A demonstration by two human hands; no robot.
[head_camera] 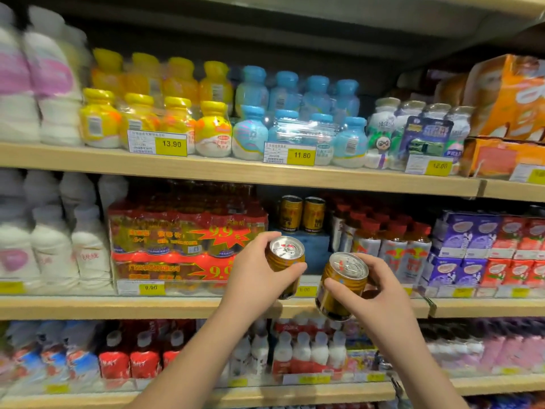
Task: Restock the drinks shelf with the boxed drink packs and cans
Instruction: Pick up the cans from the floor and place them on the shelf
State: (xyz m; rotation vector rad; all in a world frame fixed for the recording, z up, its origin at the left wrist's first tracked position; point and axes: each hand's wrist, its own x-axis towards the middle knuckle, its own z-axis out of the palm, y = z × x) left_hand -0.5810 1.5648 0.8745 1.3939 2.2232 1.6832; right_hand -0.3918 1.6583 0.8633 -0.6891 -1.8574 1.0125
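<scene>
My left hand [259, 276] grips a gold can [286, 255] with a silver lid, held in front of the middle shelf [118, 307]. My right hand [374, 293] grips a second gold can [342, 286], tilted slightly, just right of and below the first. Both cans hang in the air in front of a gap on that shelf. At the back of the gap two more gold cans [302, 214] stand on a blue box [315, 249].
Red shrink-wrapped bottle packs [182, 240] flank the gap on the left, red-capped bottles [392, 249] on the right, then purple and red cartons [489, 249]. Yellow and blue bottle packs fill the upper shelf [236, 169]. Small milk bottles [306, 352] stand on the lower shelf.
</scene>
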